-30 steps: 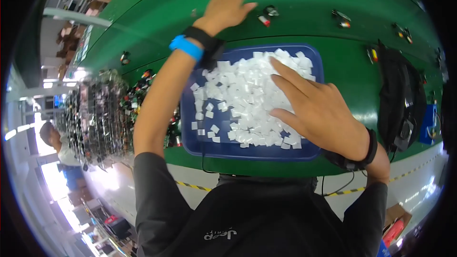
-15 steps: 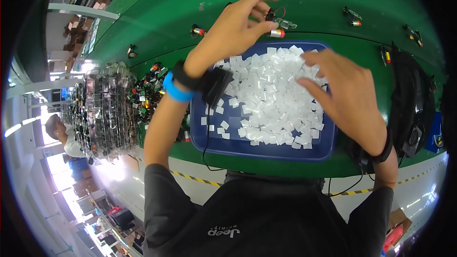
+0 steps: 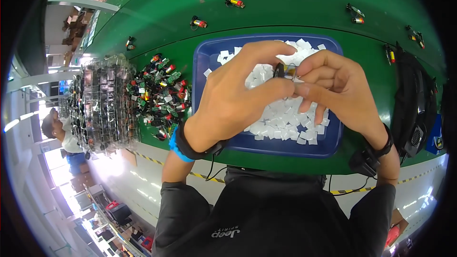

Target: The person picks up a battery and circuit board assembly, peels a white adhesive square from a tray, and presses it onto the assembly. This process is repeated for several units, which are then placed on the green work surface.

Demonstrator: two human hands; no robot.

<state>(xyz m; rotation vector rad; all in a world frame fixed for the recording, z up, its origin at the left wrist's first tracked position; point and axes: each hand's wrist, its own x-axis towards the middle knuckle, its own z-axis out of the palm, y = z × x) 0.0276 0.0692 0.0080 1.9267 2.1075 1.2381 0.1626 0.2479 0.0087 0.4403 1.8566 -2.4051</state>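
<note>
Both my hands meet above a blue plastic tray (image 3: 285, 152) heaped with small white square pieces (image 3: 282, 120). My left hand (image 3: 228, 95) is closed, thumb and fingers pinching a small battery-and-circuit-board assembly (image 3: 279, 70). Only a dark end and a bit of yellow of it show between the fingers. My right hand (image 3: 351, 89) faces it, thumb and index fingertip pinched at the assembly's side. A bit of white shows at those fingertips, apparently one white square piece, though the fingers hide most of it.
Left of the tray lies a pile of loose battery assemblies (image 3: 159, 93), beside stacked clear trays (image 3: 105, 107). Single assemblies (image 3: 235, 2) are scattered over the green table (image 3: 295, 0). A black bag-like object (image 3: 409, 109) stands at the right. A person (image 3: 64, 133) is in the far left background.
My left hand has come down toward me from the table's far side with the assembly. My right hand has moved from over the white pieces to meet it.
</note>
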